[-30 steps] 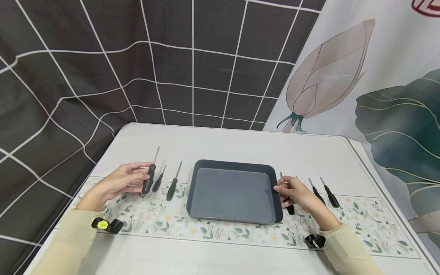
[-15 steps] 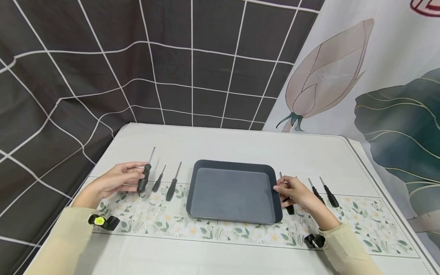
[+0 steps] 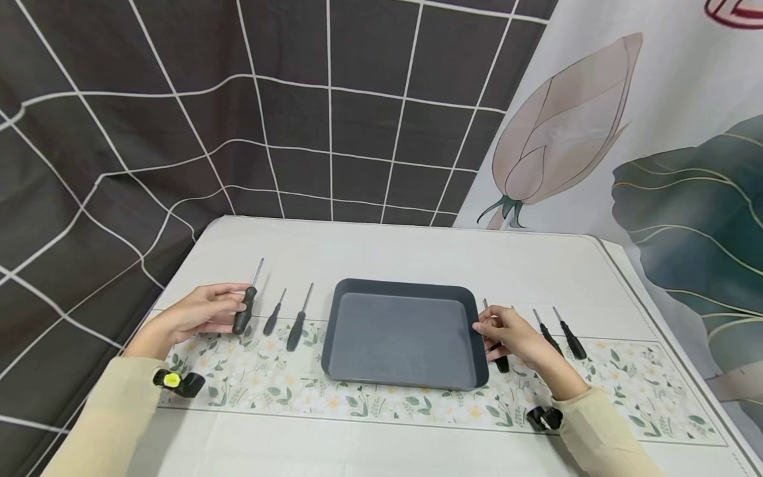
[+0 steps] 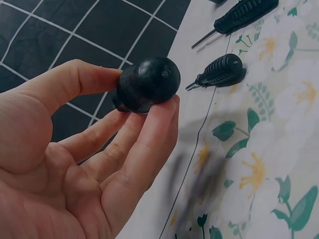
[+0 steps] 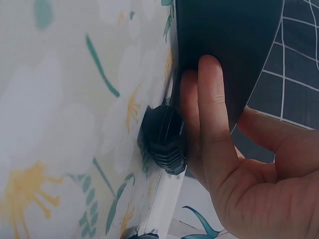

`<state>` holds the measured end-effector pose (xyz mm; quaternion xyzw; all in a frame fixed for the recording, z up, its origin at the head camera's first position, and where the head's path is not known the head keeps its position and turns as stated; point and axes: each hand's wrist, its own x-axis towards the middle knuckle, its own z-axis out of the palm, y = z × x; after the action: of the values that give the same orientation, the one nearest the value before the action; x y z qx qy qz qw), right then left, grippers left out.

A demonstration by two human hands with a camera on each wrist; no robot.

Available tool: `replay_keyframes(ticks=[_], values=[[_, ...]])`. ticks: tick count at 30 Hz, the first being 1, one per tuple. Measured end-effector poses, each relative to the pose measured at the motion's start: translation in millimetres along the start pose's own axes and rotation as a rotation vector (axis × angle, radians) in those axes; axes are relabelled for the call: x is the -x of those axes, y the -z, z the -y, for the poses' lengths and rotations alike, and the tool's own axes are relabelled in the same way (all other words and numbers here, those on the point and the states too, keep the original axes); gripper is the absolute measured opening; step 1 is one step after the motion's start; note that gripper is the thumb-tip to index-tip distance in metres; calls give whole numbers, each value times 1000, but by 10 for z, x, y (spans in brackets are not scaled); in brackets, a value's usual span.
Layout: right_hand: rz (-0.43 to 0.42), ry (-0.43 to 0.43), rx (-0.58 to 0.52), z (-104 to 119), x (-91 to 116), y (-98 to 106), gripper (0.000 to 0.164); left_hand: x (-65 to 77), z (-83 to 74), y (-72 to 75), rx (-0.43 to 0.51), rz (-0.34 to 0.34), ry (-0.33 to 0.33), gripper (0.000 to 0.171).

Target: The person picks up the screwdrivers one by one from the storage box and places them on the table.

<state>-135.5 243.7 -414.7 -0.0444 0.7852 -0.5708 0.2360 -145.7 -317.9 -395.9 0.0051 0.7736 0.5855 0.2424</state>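
Observation:
My left hand (image 3: 203,311) pinches a black-handled screwdriver (image 3: 244,313) between thumb and fingers, raised over the table's left side with its shaft pointing up and away. In the left wrist view the rounded butt of that screwdriver's handle (image 4: 152,82) faces the camera. My right hand (image 3: 511,336) grips the right wall of a dark grey rectangular tray (image 3: 405,334). Its fingers (image 5: 213,94) lie against the outside of the tray wall (image 5: 229,35), and the thumb reaches over the rim. Another screwdriver (image 3: 503,364) lies close beside those fingers, partly hidden.
Right of the tray lie two more screwdrivers, a nearer one (image 3: 550,336) partly behind the wrist and an outer one (image 3: 573,341). On the left rest a small screwdriver (image 3: 272,319) and a longer one (image 3: 295,330). A floral strip (image 3: 334,401) crosses the white tablecloth.
My left hand has shifted a little to the left with the screwdriver, farther from the two lying beside it. The right hand and tray stay in place.

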Motion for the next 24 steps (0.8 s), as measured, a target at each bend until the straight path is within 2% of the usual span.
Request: replay_keyframes(ticks=[24], values=[[-13, 2, 2, -5, -2, -11, 19, -105, 89, 21, -12, -18, 50, 67]])
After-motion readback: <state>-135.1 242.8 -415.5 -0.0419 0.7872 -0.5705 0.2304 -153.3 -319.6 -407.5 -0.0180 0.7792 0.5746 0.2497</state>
